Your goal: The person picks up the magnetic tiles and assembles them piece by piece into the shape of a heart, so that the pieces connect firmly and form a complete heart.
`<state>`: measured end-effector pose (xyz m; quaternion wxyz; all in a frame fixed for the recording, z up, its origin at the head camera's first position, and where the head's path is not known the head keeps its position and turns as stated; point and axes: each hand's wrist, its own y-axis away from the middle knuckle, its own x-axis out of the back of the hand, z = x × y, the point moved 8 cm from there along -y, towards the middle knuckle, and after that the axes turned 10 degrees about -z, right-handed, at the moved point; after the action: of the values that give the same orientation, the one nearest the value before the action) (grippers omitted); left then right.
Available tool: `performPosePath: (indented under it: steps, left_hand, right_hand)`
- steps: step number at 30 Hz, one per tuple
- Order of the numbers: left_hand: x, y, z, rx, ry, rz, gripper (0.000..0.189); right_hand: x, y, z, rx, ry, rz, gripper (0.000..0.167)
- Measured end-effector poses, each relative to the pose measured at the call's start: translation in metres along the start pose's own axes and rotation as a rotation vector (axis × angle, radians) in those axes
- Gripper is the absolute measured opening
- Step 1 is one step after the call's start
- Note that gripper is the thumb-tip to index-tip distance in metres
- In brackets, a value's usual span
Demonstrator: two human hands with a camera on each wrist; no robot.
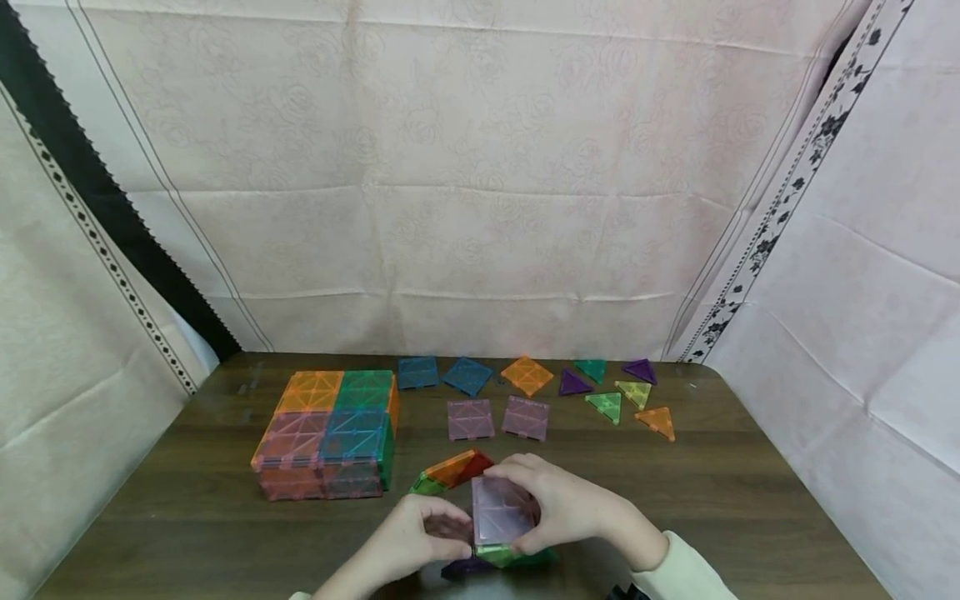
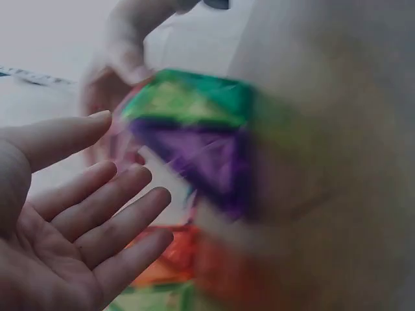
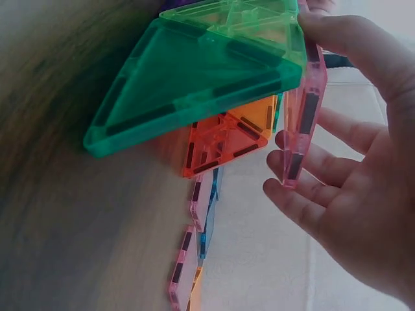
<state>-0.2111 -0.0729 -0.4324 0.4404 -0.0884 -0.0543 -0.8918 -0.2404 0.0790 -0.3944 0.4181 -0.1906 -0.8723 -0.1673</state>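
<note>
My right hand (image 1: 562,504) grips a pale pink square magnetic tile (image 1: 501,510) by its edges, near the front of the table. Joined below that tile are triangle tiles: a dark green triangle (image 3: 194,78), a light green triangle (image 3: 259,26) and a purple triangle (image 2: 204,152). The left hand (image 1: 408,533) is beside the tile's left edge; in the left wrist view its fingers are spread and hold nothing. Just behind the pink tile stands a low piece of red, orange and green tiles (image 1: 453,469), partly hidden by the right hand.
A box built of coloured square tiles (image 1: 300,429) stands at the left. Farther back lie blue squares (image 1: 417,372), an orange square (image 1: 527,376) and two pink squares (image 1: 471,419). Several loose triangles (image 1: 604,407) lie at the back right. Pale cloth (image 1: 480,167) hangs around the table (image 1: 712,500).
</note>
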Motion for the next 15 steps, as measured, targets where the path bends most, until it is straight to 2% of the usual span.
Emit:
performPosePath:
  steps: [1, 3, 7, 9, 10, 12, 15]
  left_hand:
    - [0.005, 0.001, 0.003, -0.006, -0.024, 0.036, 0.025]
    - [0.018, 0.004, 0.009, -0.018, -0.056, 0.149, 0.023]
    - [0.042, 0.015, 0.019, -0.054, -0.122, 0.459, 0.013]
    - [0.049, 0.021, 0.023, -0.089, -0.174, 0.583, 0.013]
    - [0.050, 0.022, 0.025, -0.107, -0.214, 0.621, 0.016]
    - [0.052, 0.022, 0.026, -0.125, -0.288, 0.654, 0.025]
    - [0.053, 0.016, 0.019, -0.101, -0.317, 0.623, 0.038]
  right_hand:
    - [0.000, 0.000, 0.000, 0.000, 0.008, 0.005, 0.076]
    - [0.000, 0.000, -0.002, 0.005, 0.044, 0.023, 0.074]
    - [0.001, 0.001, -0.004, 0.018, 0.111, 0.069, 0.071]
    - [0.001, 0.001, -0.004, 0.019, 0.127, 0.082, 0.070]
    - [0.002, 0.002, -0.004, 0.019, 0.132, 0.085, 0.070]
    - [0.002, 0.002, -0.004, 0.020, 0.132, 0.090, 0.069]
    - [0.001, 0.003, -0.005, 0.025, 0.129, 0.094, 0.069]
